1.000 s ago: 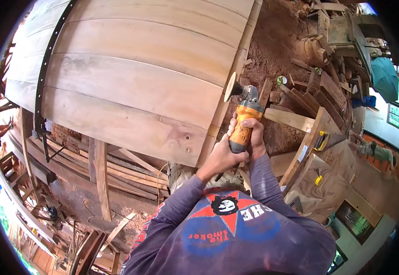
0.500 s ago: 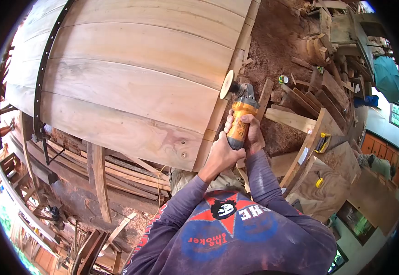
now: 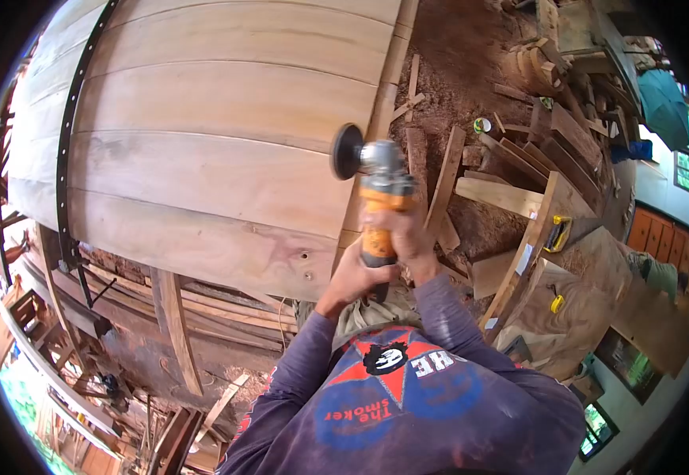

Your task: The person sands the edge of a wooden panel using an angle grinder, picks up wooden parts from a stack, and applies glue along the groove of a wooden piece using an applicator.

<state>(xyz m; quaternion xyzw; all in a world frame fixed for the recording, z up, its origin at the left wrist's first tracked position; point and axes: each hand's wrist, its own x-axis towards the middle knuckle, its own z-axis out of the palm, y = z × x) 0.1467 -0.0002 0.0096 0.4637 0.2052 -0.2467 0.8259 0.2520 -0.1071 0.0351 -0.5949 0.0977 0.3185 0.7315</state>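
An orange-and-black angle grinder [image 3: 378, 244] is held in both hands over the right edge of a panel of pale wooden planks [image 3: 218, 170]. My left hand [image 3: 354, 277] wraps round the dark rear end of its body. Higher up, my right hand [image 3: 409, 235] grips the body just behind the grey gear head, and its fingers are blurred by motion. The round disc [image 3: 348, 151] at the head shows its dark side and stands tilted on edge above the planks. Whether it touches the wood I cannot tell. Two knots mark the panel's near corner.
A black perforated metal strip [image 3: 67, 127] crosses the panel at the left. Offcuts and boards [image 3: 519, 162] lie on the sawdust-covered ground to the right. A yellow-handled saw [image 3: 557, 234] rests by a plank. Long timbers [image 3: 218, 313] are stacked below the panel.
Both hands have moved left with the grinder, bringing its disc over the panel. The disc has turned from its pale face to its dark side. The whole view has shifted slightly.
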